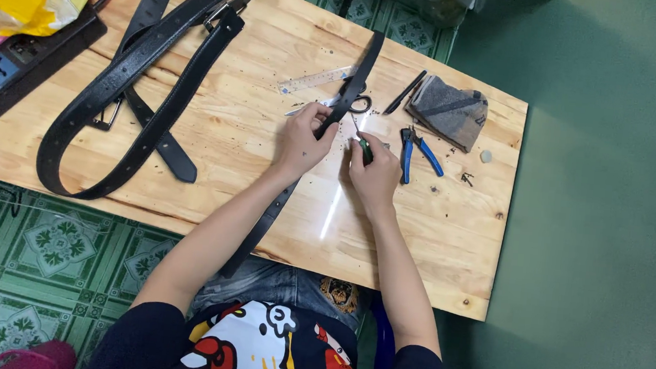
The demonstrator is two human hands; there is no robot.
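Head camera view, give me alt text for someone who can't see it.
Seen from above, a person's left hand pins a black belt to a wooden table while the right hand holds a green-handled tool beside it. Blue pliers, scissors, a ruler and more black belts lie around.

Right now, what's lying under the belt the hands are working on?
Under the belt lie scissors and a clear ruler on the table. The left hand pinches the belt, hiding what is beneath there; the right hand holds a green-handled tool.
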